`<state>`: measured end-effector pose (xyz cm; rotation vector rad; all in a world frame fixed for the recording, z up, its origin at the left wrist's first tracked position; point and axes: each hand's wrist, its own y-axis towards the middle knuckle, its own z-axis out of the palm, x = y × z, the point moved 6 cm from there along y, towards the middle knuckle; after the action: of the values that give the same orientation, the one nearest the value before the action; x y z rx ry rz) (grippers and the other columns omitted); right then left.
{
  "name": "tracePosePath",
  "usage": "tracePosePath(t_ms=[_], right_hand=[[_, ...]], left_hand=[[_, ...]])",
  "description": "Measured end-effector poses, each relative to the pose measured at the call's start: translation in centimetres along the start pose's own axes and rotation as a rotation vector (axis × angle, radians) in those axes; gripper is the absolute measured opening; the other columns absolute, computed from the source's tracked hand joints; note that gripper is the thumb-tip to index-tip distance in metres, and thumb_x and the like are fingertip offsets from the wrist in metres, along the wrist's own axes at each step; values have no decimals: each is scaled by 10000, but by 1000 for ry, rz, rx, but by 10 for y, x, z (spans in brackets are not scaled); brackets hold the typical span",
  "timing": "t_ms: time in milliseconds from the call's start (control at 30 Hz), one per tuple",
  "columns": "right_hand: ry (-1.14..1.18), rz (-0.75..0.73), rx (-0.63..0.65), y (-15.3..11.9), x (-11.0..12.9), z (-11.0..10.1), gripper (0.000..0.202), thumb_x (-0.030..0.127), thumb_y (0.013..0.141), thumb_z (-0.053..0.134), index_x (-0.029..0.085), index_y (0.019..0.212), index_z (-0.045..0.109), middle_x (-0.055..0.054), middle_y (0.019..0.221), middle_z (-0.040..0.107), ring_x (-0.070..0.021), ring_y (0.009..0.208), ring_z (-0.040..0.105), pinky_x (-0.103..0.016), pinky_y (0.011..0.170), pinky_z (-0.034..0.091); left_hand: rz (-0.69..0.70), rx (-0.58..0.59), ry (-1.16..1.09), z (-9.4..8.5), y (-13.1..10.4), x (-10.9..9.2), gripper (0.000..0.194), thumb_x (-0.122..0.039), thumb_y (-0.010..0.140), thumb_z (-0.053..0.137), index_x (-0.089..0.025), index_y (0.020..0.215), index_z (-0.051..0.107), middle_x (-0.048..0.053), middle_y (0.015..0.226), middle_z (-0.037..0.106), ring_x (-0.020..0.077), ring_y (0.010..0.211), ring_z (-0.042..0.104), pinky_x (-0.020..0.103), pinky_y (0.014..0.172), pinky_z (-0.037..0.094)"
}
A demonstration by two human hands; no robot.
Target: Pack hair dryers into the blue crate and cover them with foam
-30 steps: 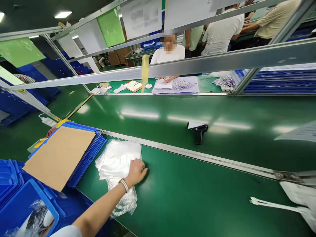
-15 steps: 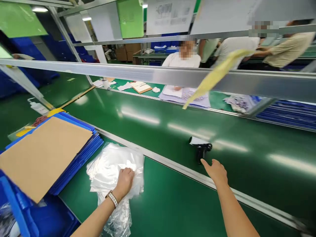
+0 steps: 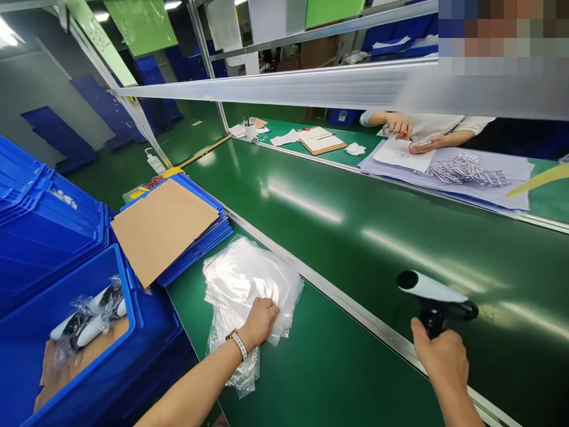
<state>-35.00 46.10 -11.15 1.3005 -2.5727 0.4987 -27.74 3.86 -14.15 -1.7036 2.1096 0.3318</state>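
Note:
My right hand (image 3: 444, 356) is wrapped round the black handle of a pistol-shaped, hair-dryer-like device (image 3: 438, 290). Its barrel is white with black ends, held over the green conveyor surface. My left hand (image 3: 261, 323), with a watch on the wrist, is closed at the right part of a loose pile of clear plastic bags (image 3: 242, 279). Its fingertips are partly hidden against the plastic. The pile lies on the green near table.
A cardboard sheet (image 3: 164, 228) tops stacked blue folded sheets left of the bags. A blue bin (image 3: 120, 296) holds bagged white-and-black devices. A metal rail (image 3: 338, 302) borders the conveyor. Opposite, a co-worker's hands (image 3: 413, 133) work by small printed pieces (image 3: 466, 171).
My right hand has reached the device and taken its handle. My left hand stays on the bags. The view has turned left, showing the blue bin and more of the co-worker's table.

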Motion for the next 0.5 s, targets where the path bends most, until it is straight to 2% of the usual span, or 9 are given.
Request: tracePosePath(t_ms=[67,133,200,267,367,433,500], right_hand=[[68,-49,121,-47,0,3,669,709,847,315,152,1099,586,-261,951,657,-442,949,671,-530,814,568],[123,-110,226,-99,8,7,608,738,815,320,219,1052,527,-197,909,666,-407,881,682,-510,792,571],[146,-155,327,-145,23,17,614,741,802,314,237,1115,474,-172,984,681,-385,895,690,-493,794,573],[150,-192,439,-180,43,33,665,731,802,294,226,1214,422,-178,1120,674,-371,958,694,-470,804,578],[105,-270,524,-207,66,61,710,685,803,227,161,1249,404,-242,1199,636,-397,1042,684,-490,851,581],[57,-387,459,-209,79,82,687,651,803,224,141,1194,464,-287,1120,625,-448,1066,673,-562,884,574],[47,-544,379,-209,103,112,615,695,812,316,229,1139,550,-249,1037,616,-469,1070,671,-607,784,589]], left_hand=[[-29,4,-32,-2,-3,1,197,-134,962,518,-181,868,685,55,900,667,198,882,589,354,814,399],[-72,-10,-66,-3,-3,1,173,-184,955,571,-170,819,678,57,870,670,204,877,603,359,817,403],[-106,-25,-96,-3,-1,0,168,-225,935,624,-158,788,665,64,852,669,212,872,609,367,820,405],[-110,-28,-121,-4,1,-2,182,-234,938,619,-152,779,654,71,850,667,211,866,607,365,812,406],[-98,-24,-119,-16,-1,-11,187,-190,968,531,-156,823,644,81,897,678,199,876,609,348,793,420],[-126,-30,-80,-31,-7,-18,149,-161,958,520,-159,858,631,85,930,690,192,884,618,334,767,433],[-168,-40,-21,-45,-13,-22,107,-196,937,565,-177,842,611,70,904,698,189,855,627,328,706,433]])
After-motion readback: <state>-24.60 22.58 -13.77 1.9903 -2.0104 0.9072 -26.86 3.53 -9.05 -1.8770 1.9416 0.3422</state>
